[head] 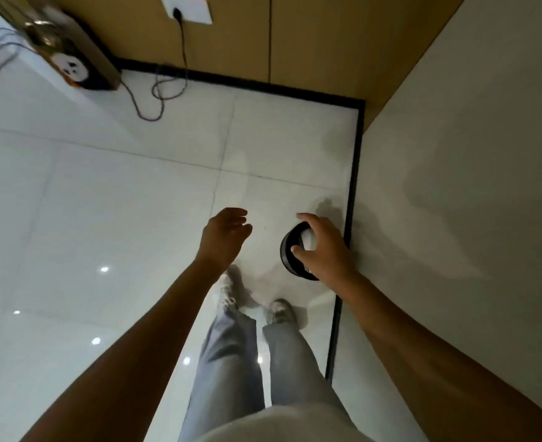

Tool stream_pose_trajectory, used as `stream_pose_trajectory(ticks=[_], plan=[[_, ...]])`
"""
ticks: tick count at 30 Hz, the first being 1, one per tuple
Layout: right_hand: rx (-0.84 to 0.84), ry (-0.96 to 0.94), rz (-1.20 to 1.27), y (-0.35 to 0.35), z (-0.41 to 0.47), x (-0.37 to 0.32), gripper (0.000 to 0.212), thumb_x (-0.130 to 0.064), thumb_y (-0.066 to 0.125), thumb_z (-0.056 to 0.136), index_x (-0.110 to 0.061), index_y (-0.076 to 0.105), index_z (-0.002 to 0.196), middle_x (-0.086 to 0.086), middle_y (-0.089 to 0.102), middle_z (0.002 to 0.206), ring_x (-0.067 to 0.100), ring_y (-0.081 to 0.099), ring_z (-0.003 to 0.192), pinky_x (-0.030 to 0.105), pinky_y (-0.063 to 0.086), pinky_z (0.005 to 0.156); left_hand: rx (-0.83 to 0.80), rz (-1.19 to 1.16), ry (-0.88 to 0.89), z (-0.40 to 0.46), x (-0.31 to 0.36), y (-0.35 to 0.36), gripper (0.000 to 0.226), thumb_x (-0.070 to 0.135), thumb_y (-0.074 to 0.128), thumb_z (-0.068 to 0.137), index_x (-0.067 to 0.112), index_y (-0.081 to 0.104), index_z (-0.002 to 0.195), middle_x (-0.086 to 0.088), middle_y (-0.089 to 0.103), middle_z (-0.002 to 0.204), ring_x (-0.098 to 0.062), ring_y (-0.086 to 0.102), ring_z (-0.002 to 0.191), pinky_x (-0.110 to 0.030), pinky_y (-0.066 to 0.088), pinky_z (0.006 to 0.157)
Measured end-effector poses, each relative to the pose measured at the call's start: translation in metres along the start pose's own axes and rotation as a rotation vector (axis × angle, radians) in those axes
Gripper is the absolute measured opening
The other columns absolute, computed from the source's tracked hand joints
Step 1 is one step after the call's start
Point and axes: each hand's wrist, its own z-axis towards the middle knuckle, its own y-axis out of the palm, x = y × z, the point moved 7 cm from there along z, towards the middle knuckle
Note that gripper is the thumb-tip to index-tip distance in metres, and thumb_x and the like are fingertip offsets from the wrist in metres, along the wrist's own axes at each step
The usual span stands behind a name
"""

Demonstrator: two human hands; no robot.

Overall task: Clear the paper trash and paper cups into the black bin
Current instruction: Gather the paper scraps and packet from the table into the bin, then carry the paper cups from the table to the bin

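The bin [290,253] stands on the floor [135,202] beside the right wall [454,186], under my right hand [322,247]; my left hand [225,237] is left of it.

Both your bare arms reach forward and down. Your left hand [225,237] hangs empty, fingers loosely curled and slightly spread, palm turned to the right. Your right hand [322,247] is lower and further right, its fingers [304,218] and thumb spread wide and arched downward, the wrist bent.
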Motion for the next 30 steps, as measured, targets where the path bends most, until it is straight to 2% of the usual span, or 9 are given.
stream_pose_trajectory(ticks=[4,7,12,17,23,30], plan=[[-0.190,-0.132,0.122,0.021,-0.033,-0.085,0.059,-0.025,0.071,0.082,-0.046,0.043,0.129,-0.013,0.045,0.129,0.008,0.047,0.115,0.021,0.041,0.085,0.175,-0.125,-0.020,-0.083,-0.010,-0.072,0.027,0.007,0.064,0.087,0.012,0.062,0.114,0.003,0.063,0.104,-0.010,0.061,0.093,-0.011,0.044,0.070],[-0.350,-0.257,0.134,0.055,-0.067,-0.154,0.060,-0.025,0.073,0.080,-0.055,0.042,0.122,-0.020,0.045,0.126,0.002,0.047,0.111,0.016,0.040,0.081,0.319,-0.216,-0.052,-0.147,-0.036,-0.131,0.028,0.007,0.063,0.088,0.013,0.061,0.115,0.003,0.064,0.107,-0.010,0.061,0.094,-0.010,0.045,0.071],[-0.577,-0.479,0.020,0.145,-0.143,-0.258,0.060,-0.026,0.074,0.080,-0.049,0.044,0.126,-0.017,0.044,0.126,0.003,0.048,0.110,0.020,0.040,0.085,0.591,-0.388,-0.101,-0.262,-0.101,-0.229,0.028,0.009,0.063,0.088,0.016,0.061,0.115,0.004,0.063,0.110,-0.010,0.061,0.099,-0.014,0.046,0.071],[-0.784,-0.680,-0.095,0.265,-0.252,-0.341,0.058,-0.026,0.074,0.079,-0.052,0.044,0.122,-0.014,0.046,0.126,0.004,0.049,0.109,0.015,0.040,0.079,0.864,-0.535,-0.130,-0.391,-0.191,-0.314,0.028,0.011,0.063,0.088,0.018,0.061,0.114,0.006,0.063,0.109,-0.009,0.061,0.100,-0.016,0.046,0.072],[-1.052,-0.859,-0.186,0.420,-0.426,-0.391,0.059,-0.026,0.074,0.080,-0.060,0.041,0.116,-0.016,0.044,0.123,0.007,0.048,0.111,0.013,0.040,0.074,1.121,-0.660,-0.236,-0.567,-0.328,-0.375,0.026,0.013,0.062,0.089,0.023,0.060,0.113,0.003,0.062,0.112,-0.003,0.059,0.097,-0.014,0.045,0.070],[-1.279,-1.003,-0.281,0.547,-0.602,-0.415,0.058,-0.024,0.074,0.081,-0.050,0.043,0.123,-0.014,0.044,0.126,0.009,0.048,0.112,0.014,0.041,0.077,1.413,-0.805,-0.356,-0.736,-0.443,-0.404,0.025,0.012,0.062,0.088,0.022,0.061,0.110,0.002,0.063,0.111,-0.002,0.059,0.093,-0.014,0.045,0.071]])
